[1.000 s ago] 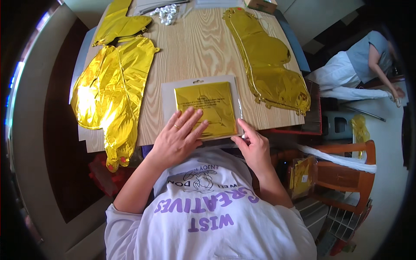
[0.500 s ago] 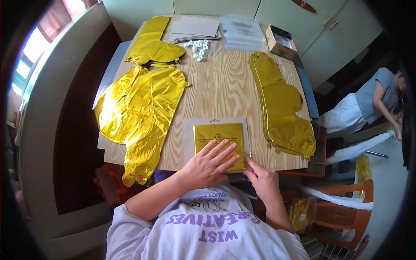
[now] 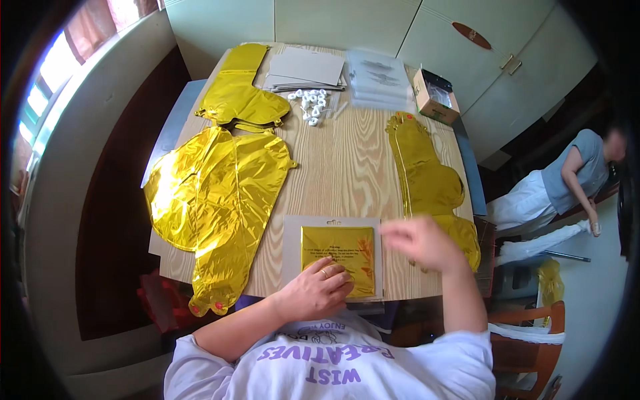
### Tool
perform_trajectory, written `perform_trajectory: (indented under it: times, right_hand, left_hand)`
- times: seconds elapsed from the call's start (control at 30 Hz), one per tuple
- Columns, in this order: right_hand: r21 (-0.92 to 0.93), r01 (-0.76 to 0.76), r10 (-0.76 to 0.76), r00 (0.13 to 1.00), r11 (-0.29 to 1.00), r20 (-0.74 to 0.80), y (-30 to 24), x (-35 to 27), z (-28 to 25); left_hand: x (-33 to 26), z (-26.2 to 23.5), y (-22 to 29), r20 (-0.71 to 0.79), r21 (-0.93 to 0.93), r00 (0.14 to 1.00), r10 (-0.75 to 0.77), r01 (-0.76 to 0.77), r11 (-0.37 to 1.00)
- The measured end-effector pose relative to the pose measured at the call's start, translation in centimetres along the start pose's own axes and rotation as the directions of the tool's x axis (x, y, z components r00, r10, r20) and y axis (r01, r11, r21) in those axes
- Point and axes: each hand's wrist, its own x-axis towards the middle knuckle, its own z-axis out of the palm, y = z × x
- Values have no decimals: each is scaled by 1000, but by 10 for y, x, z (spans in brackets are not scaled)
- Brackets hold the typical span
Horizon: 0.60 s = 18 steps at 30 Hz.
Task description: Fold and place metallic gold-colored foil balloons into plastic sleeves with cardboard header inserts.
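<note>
A gold foil packet point(image 3: 333, 241), folded square with small dark print, lies on a light grey card point(image 3: 291, 247) with a hang hole at its top. Both rest at the table's near edge. My left hand point(image 3: 315, 288) rests on the packet's lower left part, fingers bent and close together; its thumb and anything under the fingers are hidden. My right hand point(image 3: 421, 243) is raised beyond the card's right edge, smeared by motion, in front of a flat gold foil balloon point(image 3: 427, 180). No held thing shows in it.
Large gold foil balloons point(image 3: 223, 193) cover the table's left side. At the back lie grey cards point(image 3: 307, 67), white small pieces point(image 3: 313, 107), clear plastic bags point(image 3: 380, 77) and an open box point(image 3: 435, 97). A person point(image 3: 567, 163) handles white material at right, beyond a wooden chair point(image 3: 533, 353).
My right hand has left the card's lower right edge and moved up and away. My left hand has drawn down the packet, its spread fingers now bent. The view has tilted upward.
</note>
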Motion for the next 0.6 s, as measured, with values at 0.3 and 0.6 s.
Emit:
perform_trajectory:
  times: [0.3,0.6]
  right_hand:
    - [-33,-460,375,761,887,-528,35,323,-22]
    - [-138,-634,502,711,761,-492,70,338,-40]
  left_hand:
    - [0,-2,2,15,32,999,-41,40,999]
    - [-5,0,-2,48,69,999,9,-12,998]
